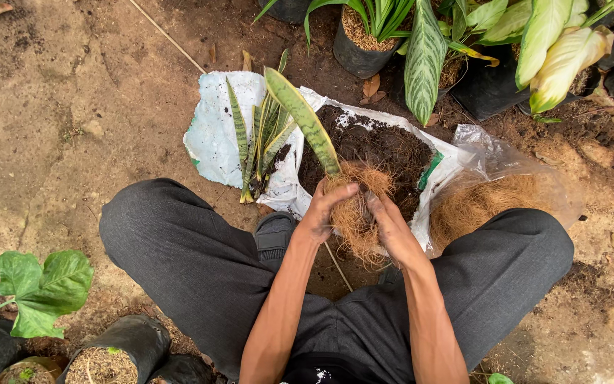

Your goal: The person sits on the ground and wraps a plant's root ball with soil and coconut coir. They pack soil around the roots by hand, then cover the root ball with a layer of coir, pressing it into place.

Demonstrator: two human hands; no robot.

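A: Down low, a black grow bag (119,348) at the person's knee, packed with pale fibrous husk, and a broad green leaf (40,290) beside it.

B: Now the hands! Left hand (327,210) and right hand (386,224) are both clenched around a shaggy wad of coconut fibre (357,213), wrapped round the base of a snake plant cutting (305,117).

A: And that cutting's long axis runs up and away, its tip leaning left, a stiff strap of mottled green with yellow edges.

B: Just beyond, an opened white sack (214,128) holds dark crumbly soil (381,149). More cuttings (261,142) lie flat on its left flap.

A: To the right, a clear plastic bag (495,153) bulges with more brown fibre.

B: Farthest out, black pots (360,53) of striped and pale-leaved plants stand on bare earth.
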